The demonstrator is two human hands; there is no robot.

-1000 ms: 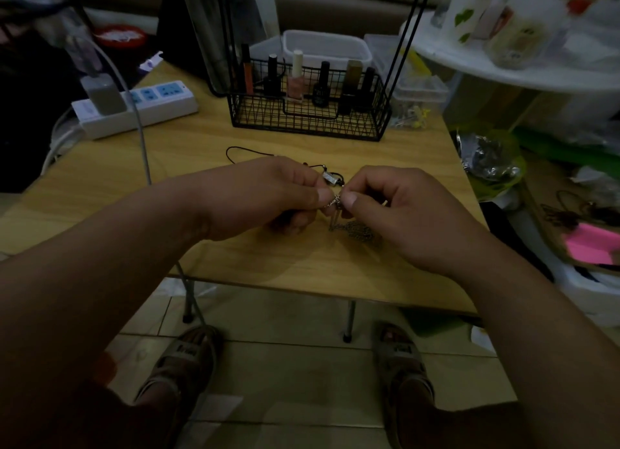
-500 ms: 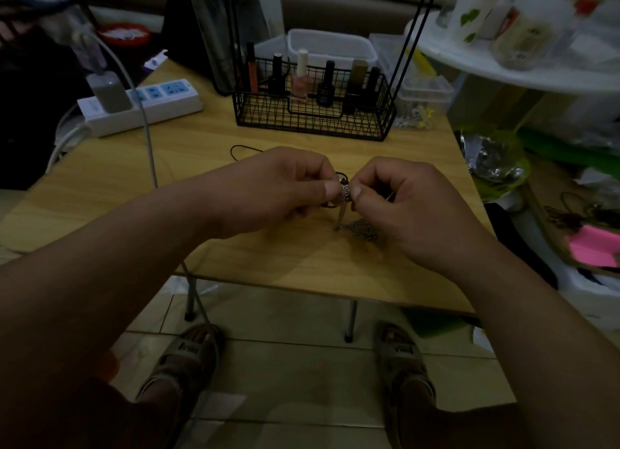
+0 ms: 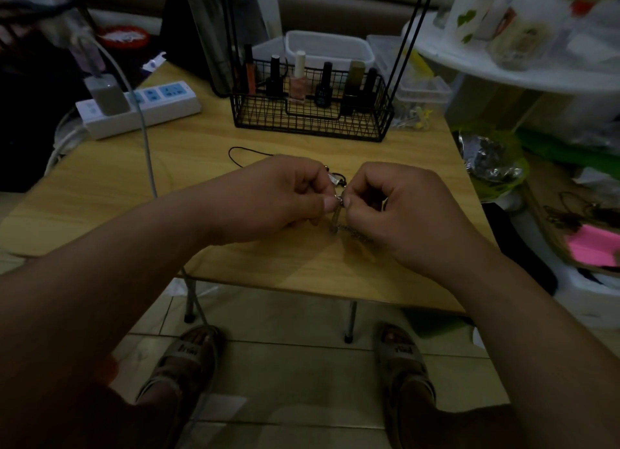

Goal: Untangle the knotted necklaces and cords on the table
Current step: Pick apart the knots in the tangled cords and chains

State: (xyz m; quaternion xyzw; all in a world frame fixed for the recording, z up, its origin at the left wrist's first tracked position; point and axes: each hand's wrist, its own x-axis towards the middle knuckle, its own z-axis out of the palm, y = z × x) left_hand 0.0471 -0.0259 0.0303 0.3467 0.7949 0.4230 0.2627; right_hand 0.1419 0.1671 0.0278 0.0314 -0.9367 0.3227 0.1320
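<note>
Two hands meet over the table [image 3: 100,197]: the left hand [image 3: 275,197] and right hand [image 3: 402,210] each pinch the knot [image 3: 339,198] between thumb and forefinger. A chain [image 3: 350,231] hangs from it and pools by the right hand; a black cord [image 3: 245,151] loops out behind the left. The step looks like picking the knot loose, and next one strand needs easing through without tightening it. Compared with a second ago, both grips have barely shifted.

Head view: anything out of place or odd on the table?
Nothing spilled or broken. The grey charger cable crosses the table and drops off its front edge, a possible snag.
</note>
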